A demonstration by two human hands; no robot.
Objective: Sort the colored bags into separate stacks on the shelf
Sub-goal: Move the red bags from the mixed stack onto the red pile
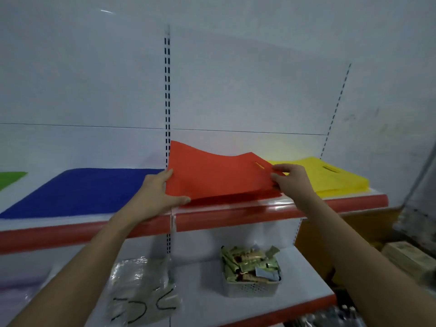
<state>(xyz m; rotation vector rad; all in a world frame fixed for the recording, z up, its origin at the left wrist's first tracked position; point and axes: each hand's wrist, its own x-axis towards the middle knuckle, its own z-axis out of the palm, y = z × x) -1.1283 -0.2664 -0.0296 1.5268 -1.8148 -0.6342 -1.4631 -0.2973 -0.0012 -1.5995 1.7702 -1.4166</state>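
Observation:
A red bag hangs just above the upper shelf, its far edge curling up against the back panel. My left hand grips its left edge, thumb under the front corner. My right hand pinches its right edge near the handle slot. More red material lies under it on the shelf. A blue bag stack lies flat to the left. To the right sits a yellow bag stack. A green bag shows at the far left edge.
The lower shelf holds a white basket of sachets and a clear plastic packet with black cords. A slotted upright splits the shelf bays. Cardboard boxes stand at the right.

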